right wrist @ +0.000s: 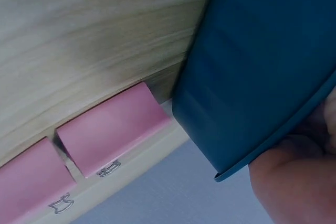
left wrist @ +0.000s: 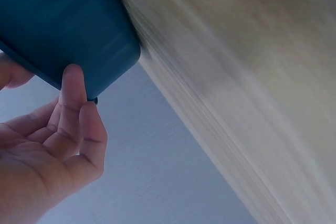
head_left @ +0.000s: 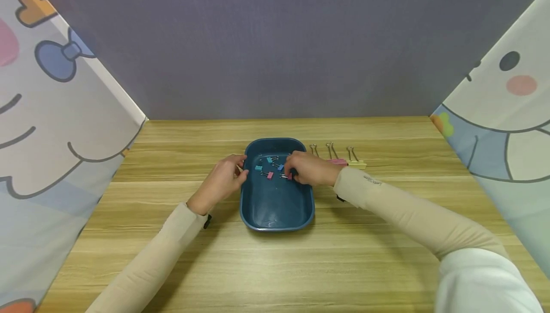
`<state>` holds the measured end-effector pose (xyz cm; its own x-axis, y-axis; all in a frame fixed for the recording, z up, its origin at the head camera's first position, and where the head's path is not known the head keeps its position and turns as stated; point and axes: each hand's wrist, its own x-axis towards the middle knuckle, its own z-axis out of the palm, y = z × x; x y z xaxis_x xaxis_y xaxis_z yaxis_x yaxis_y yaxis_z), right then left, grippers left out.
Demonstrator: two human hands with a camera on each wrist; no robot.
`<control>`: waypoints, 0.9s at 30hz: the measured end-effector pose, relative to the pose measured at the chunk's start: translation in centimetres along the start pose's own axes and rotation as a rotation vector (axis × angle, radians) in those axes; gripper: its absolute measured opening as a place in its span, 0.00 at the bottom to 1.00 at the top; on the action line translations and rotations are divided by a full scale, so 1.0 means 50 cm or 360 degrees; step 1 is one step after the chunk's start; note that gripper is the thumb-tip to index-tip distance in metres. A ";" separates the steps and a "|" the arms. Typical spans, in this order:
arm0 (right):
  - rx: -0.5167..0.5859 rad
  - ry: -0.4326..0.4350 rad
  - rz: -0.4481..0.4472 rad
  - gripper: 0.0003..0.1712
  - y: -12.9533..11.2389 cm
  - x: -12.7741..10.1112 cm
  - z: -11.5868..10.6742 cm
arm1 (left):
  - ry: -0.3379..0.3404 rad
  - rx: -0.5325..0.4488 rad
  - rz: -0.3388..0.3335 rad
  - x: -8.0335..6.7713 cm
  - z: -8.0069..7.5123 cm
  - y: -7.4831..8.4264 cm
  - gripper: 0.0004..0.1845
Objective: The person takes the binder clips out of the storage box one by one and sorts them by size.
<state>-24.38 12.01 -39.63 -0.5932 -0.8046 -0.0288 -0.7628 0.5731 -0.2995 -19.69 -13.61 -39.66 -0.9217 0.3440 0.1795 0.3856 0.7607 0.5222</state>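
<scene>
A dark blue plastic tray (head_left: 277,208) stands upright on the table, with several small binder clips in its far half. My left hand (head_left: 221,179) holds the tray's left rim, thumb on the inner side and fingertips (left wrist: 73,80) against the outer wall. Over the right rim, my right hand (head_left: 309,168) reaches into the tray with bent fingers. A small pink binder clip (head_left: 290,177) lies right at its fingertips; I cannot tell whether they pinch it. Nearby are another pink clip (head_left: 269,175), teal clips (head_left: 259,167) and a blue clip (head_left: 280,167).
Larger binder clips stand right of the tray, partly behind my right hand: a pink one (right wrist: 113,129), another pink one (right wrist: 34,182) and a yellow one (head_left: 356,165). A grey panel (head_left: 275,45) rises at the table's far edge, with printed cartoon sheets (head_left: 64,126) at the sides.
</scene>
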 end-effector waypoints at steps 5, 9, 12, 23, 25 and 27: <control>-0.0046 -0.0030 0.0028 0.10 -0.003 0.003 -0.001 | -0.0006 -0.0004 -0.0010 0.001 0.000 0.000 0.22; -0.0078 -0.0035 0.0019 0.10 -0.006 0.007 -0.002 | -0.0009 -0.0004 -0.0026 0.001 0.000 0.000 0.22; -0.0078 -0.0027 0.0008 0.10 -0.007 0.011 -0.001 | -0.0014 -0.0006 -0.0026 0.001 0.000 0.000 0.22; -0.0100 -0.0037 0.0071 0.09 -0.010 0.021 0.005 | -0.0005 -0.0002 -0.0022 0.003 0.001 0.000 0.22; -0.0105 -0.0034 0.0066 0.08 -0.008 0.023 0.006 | -0.0004 -0.0001 -0.0024 0.003 0.001 0.001 0.22; -0.0105 -0.0031 0.0061 0.08 -0.008 0.024 0.006 | -0.0003 -0.0002 -0.0023 0.003 0.001 0.001 0.22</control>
<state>-24.71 10.79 -39.84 -0.6177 -0.7843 -0.0578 -0.7553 0.6121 -0.2343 -19.80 -13.50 -39.64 -0.9271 0.3337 0.1705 0.3720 0.7649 0.5259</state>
